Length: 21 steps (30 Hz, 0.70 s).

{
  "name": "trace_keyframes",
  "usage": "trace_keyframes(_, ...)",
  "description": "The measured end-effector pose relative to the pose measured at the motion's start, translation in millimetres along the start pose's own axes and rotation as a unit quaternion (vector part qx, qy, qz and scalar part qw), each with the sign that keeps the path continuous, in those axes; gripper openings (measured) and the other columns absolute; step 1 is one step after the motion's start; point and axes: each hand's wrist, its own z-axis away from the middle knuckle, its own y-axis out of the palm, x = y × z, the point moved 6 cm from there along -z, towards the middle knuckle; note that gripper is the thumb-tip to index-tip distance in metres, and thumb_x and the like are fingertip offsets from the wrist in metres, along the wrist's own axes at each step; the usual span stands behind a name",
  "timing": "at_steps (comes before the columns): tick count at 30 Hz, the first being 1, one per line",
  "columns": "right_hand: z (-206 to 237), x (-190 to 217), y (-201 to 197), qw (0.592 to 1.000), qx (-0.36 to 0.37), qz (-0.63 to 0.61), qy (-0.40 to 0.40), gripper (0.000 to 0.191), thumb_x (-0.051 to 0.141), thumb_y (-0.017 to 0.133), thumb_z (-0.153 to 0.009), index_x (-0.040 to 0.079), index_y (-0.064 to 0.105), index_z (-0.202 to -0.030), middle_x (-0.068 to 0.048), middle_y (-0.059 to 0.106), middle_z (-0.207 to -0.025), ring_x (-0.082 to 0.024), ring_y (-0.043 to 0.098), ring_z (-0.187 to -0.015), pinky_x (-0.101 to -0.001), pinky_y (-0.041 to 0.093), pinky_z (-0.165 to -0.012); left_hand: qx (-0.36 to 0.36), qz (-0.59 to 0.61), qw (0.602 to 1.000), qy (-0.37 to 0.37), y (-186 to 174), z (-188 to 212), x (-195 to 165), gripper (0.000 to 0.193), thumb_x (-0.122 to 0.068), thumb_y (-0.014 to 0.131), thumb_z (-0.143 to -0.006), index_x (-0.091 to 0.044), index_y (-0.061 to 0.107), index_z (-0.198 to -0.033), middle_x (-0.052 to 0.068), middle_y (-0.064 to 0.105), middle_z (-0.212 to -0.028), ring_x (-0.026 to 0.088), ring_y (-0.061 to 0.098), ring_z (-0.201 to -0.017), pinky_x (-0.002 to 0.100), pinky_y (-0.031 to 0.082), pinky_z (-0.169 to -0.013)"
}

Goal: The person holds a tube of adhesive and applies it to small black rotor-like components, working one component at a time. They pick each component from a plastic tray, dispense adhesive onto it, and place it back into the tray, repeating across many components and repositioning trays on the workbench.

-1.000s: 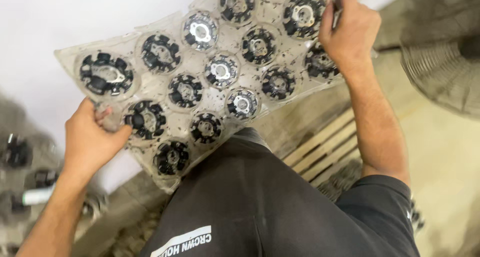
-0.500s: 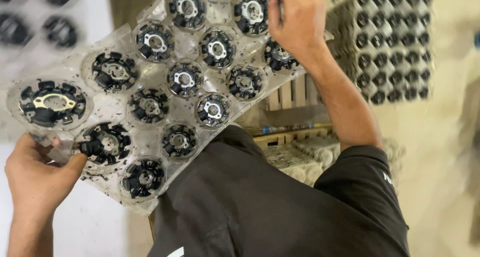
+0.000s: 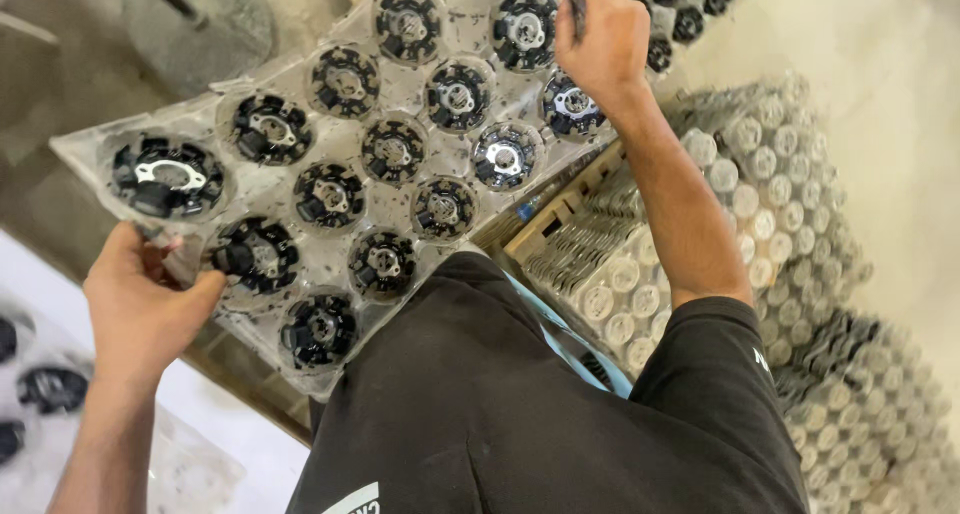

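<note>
I hold a clear plastic blister tray [image 3: 300,139] out in front of my black shirt. Several round black parts with metal centres [image 3: 392,150] sit in its pockets. My left hand [image 3: 145,299] grips the tray's near left edge, thumb beside one black part [image 3: 252,257]. My right hand [image 3: 603,42] grips the far right edge, covering part of a pocket. The tray is tilted, its left end lower.
Stacks of clear empty trays [image 3: 800,234] stand to the right on a wooden pallet [image 3: 545,224]. A white surface [image 3: 200,414] with a few black parts [image 3: 45,389] lies at lower left. A grey floor fan [image 3: 200,19] sits at upper left.
The tray and both hands have swung rightward, away from the white surface. The stacks of empty trays have come into view on the right.
</note>
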Motion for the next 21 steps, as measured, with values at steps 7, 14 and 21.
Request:
trace_keyframes(7, 24, -119, 14, 0.985, 0.008, 0.033, 0.172, 0.019, 0.017, 0.072, -0.104, 0.005, 0.058, -0.099, -0.018, 0.071, -0.08, -0.039, 0.072, -0.07, -0.0488, 0.056, -0.06, 0.063, -0.062, 0.994, 0.057, 95, -140, -52, 0.037, -0.013, 0.078, -0.076, 0.001, 0.058, -0.104, 0.009, 0.066, -0.081, 0.011, 0.056, -0.067, 0.031, 0.049, -0.06)
trace_keyframes(14, 57, -232, 16, 0.955, 0.043, 0.177, 0.235, 0.015, 0.018, 0.074, -0.101, 0.006, 0.064, -0.1, -0.018, 0.07, -0.078, -0.041, 0.068, -0.066, -0.0502, 0.053, -0.057, 0.146, -0.031, 0.985, 0.084, 227, -229, -97, 0.037, -0.012, 0.075, -0.07, 0.0, 0.056, -0.099, 0.013, 0.068, -0.082, 0.019, 0.066, -0.064, 0.036, 0.053, -0.06)
trace_keyframes(21, 115, -398, 16, 0.929, 0.057, 0.203, 0.303, 0.016, 0.015, 0.074, -0.098, 0.004, 0.062, -0.096, -0.016, 0.069, -0.079, -0.037, 0.069, -0.069, -0.0473, 0.055, -0.062, 0.221, 0.006, 0.972, 0.078, 370, -339, -178, 0.036, -0.01, 0.07, -0.069, -0.002, 0.056, -0.102, 0.011, 0.068, -0.08, 0.024, 0.069, -0.064, 0.036, 0.055, -0.061)
